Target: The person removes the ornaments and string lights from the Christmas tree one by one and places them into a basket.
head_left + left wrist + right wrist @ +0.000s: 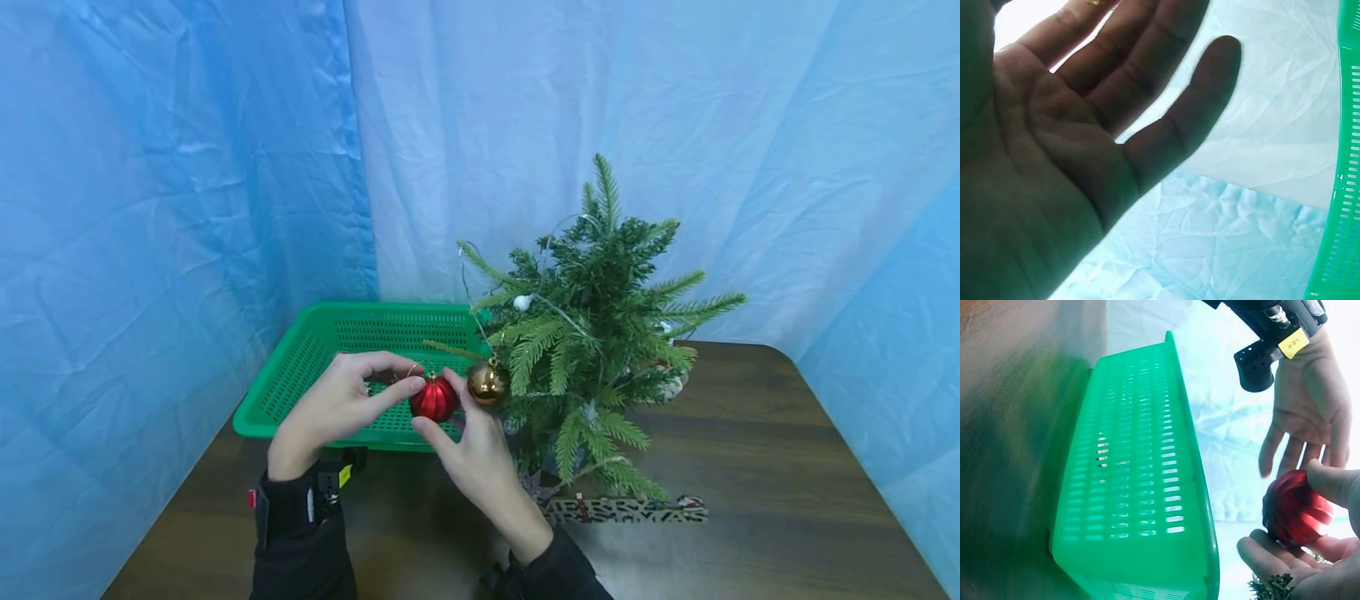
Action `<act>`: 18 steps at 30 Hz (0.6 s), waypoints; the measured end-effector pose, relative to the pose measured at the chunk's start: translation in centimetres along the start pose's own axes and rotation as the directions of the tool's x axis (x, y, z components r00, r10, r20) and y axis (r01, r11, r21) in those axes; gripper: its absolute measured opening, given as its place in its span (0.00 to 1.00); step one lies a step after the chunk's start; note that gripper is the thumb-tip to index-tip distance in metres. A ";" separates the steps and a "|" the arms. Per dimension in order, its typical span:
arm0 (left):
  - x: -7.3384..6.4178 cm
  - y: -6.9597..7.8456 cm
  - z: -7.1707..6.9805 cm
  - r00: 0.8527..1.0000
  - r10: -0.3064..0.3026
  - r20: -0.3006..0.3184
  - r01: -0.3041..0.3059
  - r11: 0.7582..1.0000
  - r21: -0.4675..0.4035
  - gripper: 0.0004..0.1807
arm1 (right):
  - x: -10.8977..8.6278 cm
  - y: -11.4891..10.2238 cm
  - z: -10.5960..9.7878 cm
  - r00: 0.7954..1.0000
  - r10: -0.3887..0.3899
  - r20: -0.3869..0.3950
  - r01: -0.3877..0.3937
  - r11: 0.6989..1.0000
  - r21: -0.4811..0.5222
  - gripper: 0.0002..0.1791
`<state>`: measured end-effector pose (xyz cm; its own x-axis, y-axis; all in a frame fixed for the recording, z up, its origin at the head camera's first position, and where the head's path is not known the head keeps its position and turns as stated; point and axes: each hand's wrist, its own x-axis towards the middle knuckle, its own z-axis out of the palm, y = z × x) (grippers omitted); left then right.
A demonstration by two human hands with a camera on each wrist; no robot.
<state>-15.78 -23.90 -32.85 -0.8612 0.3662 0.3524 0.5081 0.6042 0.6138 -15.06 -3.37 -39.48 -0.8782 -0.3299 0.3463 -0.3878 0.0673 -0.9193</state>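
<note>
A ribbed red Christmas bauble (432, 399) is held above the basket's near side, left of the small tree. My right hand (480, 454) grips it between thumb and fingers, as the right wrist view also shows. At the bauble's top, my left hand (337, 404) pinches its thin gold hanging loop (408, 371) with thumb and forefinger. In the left wrist view the other left fingers (1141, 69) stretch out loosely, and only a bit of gold shows at the top edge. A shiny gold bauble (488, 382) hangs from the tree beside my right fingers.
A green plastic basket (315, 333) stands behind my hands. Right of it is an artificial Christmas tree (592, 333) with wire lights and a white ball (522, 302). A lettered Christmas sign (630, 510) lies before the tree on the wooden table (765, 467). Blue curtains surround the table.
</note>
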 end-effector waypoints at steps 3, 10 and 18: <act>0.1 0.0 0.1 0.999 -0.038 0.028 0.038 0.999 0.020 0.16 | 0.0 0.0 -0.1 1.000 -0.010 0.006 0.010 1.000 0.005 0.38; 0.2 -0.3 0.4 0.991 -0.096 0.096 0.097 0.995 0.002 0.21 | 0.1 -0.1 0.0 1.000 0.008 -0.001 -0.008 1.000 0.007 0.37; 0.3 -0.5 0.3 0.988 -0.120 0.102 0.116 0.992 0.042 0.17 | 0.1 -0.3 0.0 1.000 0.002 -0.010 -0.002 1.000 -0.002 0.37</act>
<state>-16.31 -23.87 -33.24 -0.9101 0.3615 0.2023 0.4048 0.6718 0.6203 -15.07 -3.44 -39.19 -0.8820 -0.3201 0.3459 -0.3862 0.0702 -0.9197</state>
